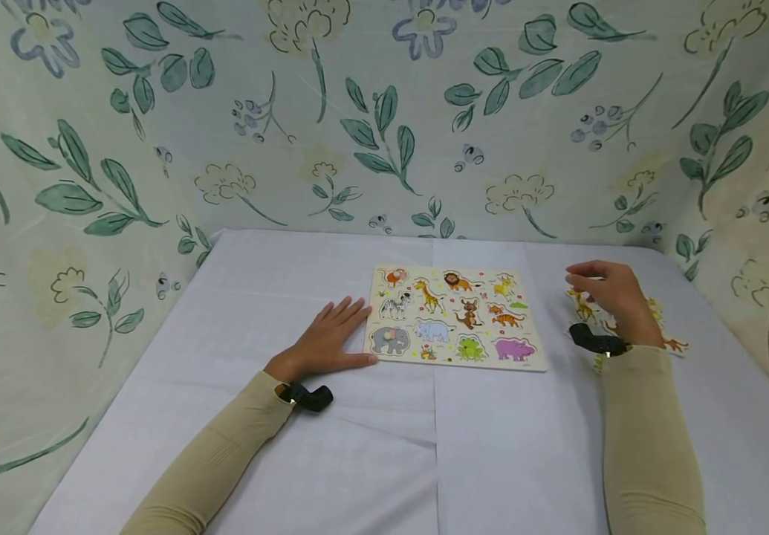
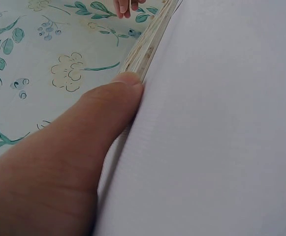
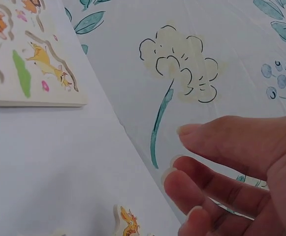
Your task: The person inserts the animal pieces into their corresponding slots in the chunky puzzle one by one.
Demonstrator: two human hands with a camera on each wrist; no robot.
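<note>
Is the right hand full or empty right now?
Empty: the right hand has its thumb and fingertips apart, with nothing visible between them in the right wrist view.

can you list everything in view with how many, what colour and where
animal puzzle board: one, cream, middle of the table
animal pictures: eleven, mixed colours, on the board
loose animal pieces: several, exact number hidden, yellow and orange visible, right of the board
tablecloth: one, white, under the board and pieces
floral fabric: count unclear, pale with green, yellow and blue, behind the table and at both sides
wrist devices: two, black, one per wrist
sleeves: two, beige, on both forearms
left grip: one, bare, fingers spread, touching the board's left edge
right grip: one, bare, fingers curved, above the loose pieces
</note>
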